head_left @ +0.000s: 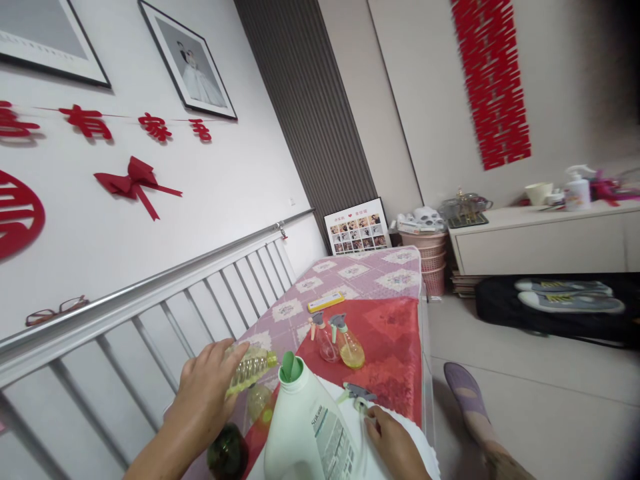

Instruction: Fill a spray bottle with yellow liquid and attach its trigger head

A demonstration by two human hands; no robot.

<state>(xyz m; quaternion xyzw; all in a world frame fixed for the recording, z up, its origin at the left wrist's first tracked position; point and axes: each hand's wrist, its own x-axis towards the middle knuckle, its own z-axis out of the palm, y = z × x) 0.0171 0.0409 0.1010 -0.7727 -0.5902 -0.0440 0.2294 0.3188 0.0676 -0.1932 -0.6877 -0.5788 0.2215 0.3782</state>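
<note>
My left hand is wrapped around a clear ribbed plastic bottle with yellowish liquid, tipped on its side. Its neck points at the mouth of a large pale green detergent jug with a green spout inside. My right hand is closed, fingertips on the collar of a grey-and-green trigger spray head above a white cloth. Behind the jug stand a pinkish spray bottle and another with yellow liquid. Left of the jug are a round clear bottle and a dark round container.
A red cloth covers part of the patterned mattress, with a yellow box on it. A white railing borders the left side. Pink baskets and a low cabinet stand beyond. One slippered foot is at right.
</note>
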